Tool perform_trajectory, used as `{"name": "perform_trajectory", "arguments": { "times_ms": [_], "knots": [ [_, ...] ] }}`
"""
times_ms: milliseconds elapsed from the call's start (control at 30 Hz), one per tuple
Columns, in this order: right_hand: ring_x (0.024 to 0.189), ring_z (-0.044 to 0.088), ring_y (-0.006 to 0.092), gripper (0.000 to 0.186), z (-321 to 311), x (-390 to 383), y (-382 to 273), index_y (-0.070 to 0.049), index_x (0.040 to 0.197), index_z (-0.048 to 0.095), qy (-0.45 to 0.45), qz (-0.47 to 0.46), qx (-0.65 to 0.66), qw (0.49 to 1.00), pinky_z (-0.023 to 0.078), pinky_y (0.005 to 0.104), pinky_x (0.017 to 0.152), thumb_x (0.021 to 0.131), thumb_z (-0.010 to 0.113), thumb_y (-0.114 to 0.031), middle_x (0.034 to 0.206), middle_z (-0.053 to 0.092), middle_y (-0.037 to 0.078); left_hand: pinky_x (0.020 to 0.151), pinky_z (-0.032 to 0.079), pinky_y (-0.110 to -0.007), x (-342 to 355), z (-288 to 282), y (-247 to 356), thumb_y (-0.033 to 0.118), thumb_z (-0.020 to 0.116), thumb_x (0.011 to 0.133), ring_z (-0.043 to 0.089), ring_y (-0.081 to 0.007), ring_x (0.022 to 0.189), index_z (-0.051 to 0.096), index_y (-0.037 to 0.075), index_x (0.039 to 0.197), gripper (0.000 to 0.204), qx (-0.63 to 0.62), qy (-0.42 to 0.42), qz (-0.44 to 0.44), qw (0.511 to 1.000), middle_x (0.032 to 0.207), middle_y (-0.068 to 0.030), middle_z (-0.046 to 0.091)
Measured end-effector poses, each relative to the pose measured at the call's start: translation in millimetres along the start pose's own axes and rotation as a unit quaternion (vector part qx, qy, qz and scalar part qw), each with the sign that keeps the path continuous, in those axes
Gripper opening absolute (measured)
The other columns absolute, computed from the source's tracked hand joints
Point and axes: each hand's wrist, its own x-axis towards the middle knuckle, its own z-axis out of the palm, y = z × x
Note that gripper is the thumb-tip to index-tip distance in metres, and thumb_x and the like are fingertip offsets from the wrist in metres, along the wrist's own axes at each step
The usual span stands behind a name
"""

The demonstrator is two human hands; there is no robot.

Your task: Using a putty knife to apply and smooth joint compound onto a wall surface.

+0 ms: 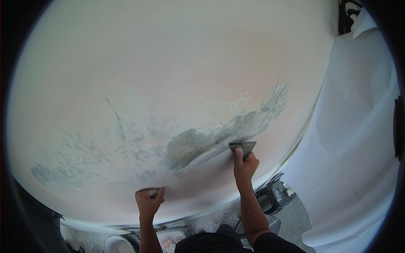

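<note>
A large curved pale panel (177,55) carries streaks and a broad smear of grey filler (187,147) across its lower half. My right hand (245,166) grips a dark flat spreader blade (242,143), held against the panel at the lower edge of the fresh grey smear. My left hand (148,200), lower and to the left, is closed on a second thin flat tool (147,188) near the bottom of the panel, its surface partly hidden by my fingers.
White paper sheeting (350,139) hangs along the right side. Below the panel are dusty black plastic stools (276,196) and a white bucket (118,243) on a grey floor (295,217). A dark object (346,19) sits at top right.
</note>
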Motion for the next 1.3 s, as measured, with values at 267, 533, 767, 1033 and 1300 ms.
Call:
{"name": "perform_trajectory", "arguments": {
  "times_ms": [267,533,767,1033,1300],
  "knots": [
    [0.052,0.062,0.0173,0.037,-10.5,6.7,-7.0,0.002,0.08,0.066,0.004,0.088,0.045,0.995,0.047,0.0311,0.054,0.086,0.072,-0.033,0.059,0.062,0.016,0.046,0.047,-0.022,0.0,1.9,2.5,0.011,0.073,0.081,0.061,-0.0105,0.044,0.069,-0.003,0.065,0.022,-0.005,-0.001,-0.018,1.0,0.05,-0.0058,0.063],
    [0.052,0.063,0.0178,0.031,2.9,-10.1,-5.1,0.002,0.077,0.066,-0.031,0.03,0.008,0.999,0.048,0.032,0.053,0.081,0.076,-0.027,0.06,0.063,0.016,0.047,0.047,-0.022,1.3,-0.8,0.9,0.013,0.073,0.082,0.061,-0.0108,0.044,0.07,-0.003,0.068,0.021,-0.005,-0.011,-0.034,0.999,0.051,-0.0059,0.063],
    [0.052,0.063,0.0254,0.033,-4.6,3.6,-15.6,0.003,0.072,0.062,-0.009,0.073,0.043,0.996,0.048,0.034,0.055,0.083,0.074,-0.026,0.059,0.061,0.018,0.047,0.047,-0.022,-0.2,-0.1,3.6,0.012,0.072,0.082,0.061,-0.0109,0.044,0.07,-0.003,0.068,0.021,-0.008,-0.008,-0.027,1.0,0.052,-0.0067,0.064],
    [0.053,0.062,0.0244,0.033,5.1,-8.8,-17.2,0.003,0.076,0.065,-0.019,0.049,0.038,0.998,0.049,0.0327,0.058,0.082,0.076,-0.027,0.063,0.061,0.02,0.047,0.048,-0.022,-0.3,-2.8,1.6,0.01,0.073,0.082,0.062,-0.0107,0.045,0.07,-0.003,0.067,0.02,-0.01,-0.004,-0.03,0.999,0.053,-0.0068,0.064],
    [0.05,0.063,0.0283,0.038,0.6,-1.6,-24.1,0.004,0.071,0.062,0.01,0.03,0.034,0.999,0.047,0.0338,0.052,0.083,0.074,-0.03,0.057,0.059,0.02,0.047,0.048,-0.022,-1.4,-3.2,4.4,0.01,0.072,0.082,0.062,-0.0105,0.046,0.07,-0.004,0.067,0.02,-0.004,-0.001,-0.018,1.0,0.053,-0.0063,0.064]
  ]
}}
